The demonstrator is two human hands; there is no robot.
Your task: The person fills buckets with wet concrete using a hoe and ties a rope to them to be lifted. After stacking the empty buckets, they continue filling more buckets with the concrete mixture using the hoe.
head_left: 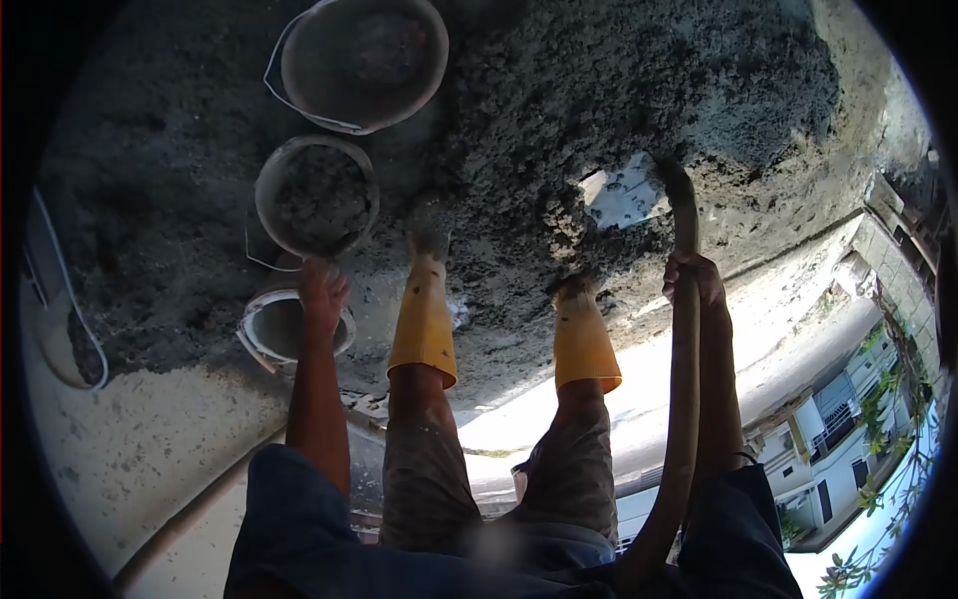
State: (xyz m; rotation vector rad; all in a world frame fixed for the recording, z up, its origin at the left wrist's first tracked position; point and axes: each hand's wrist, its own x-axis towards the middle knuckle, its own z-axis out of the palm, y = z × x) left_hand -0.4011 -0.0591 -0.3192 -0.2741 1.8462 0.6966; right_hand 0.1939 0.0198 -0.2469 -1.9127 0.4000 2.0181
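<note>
My left hand point(324, 297) is closed at the near rim of a round bucket point(261, 205) that has dark wet mortar point(321, 195) in it. The thumb and fingers are partly hidden there. My right hand point(694, 280) wraps around the long wooden handle point(684, 379) of a hoe, which runs back under my right arm. Its pale metal blade point(627, 192) rests in a spread of dark, lumpy mortar point(599, 90) on the ground. Beneath my left wrist stands another bucket point(274, 329), partly covered by the forearm.
A larger bucket point(364, 65) with a wire handle stands farther ahead. At the far left is another container with a wire handle point(92, 309). My yellow boots point(424, 324) stand in the mortar. A sunlit low ledge point(788, 299) runs along the right, with buildings point(828, 439) beyond.
</note>
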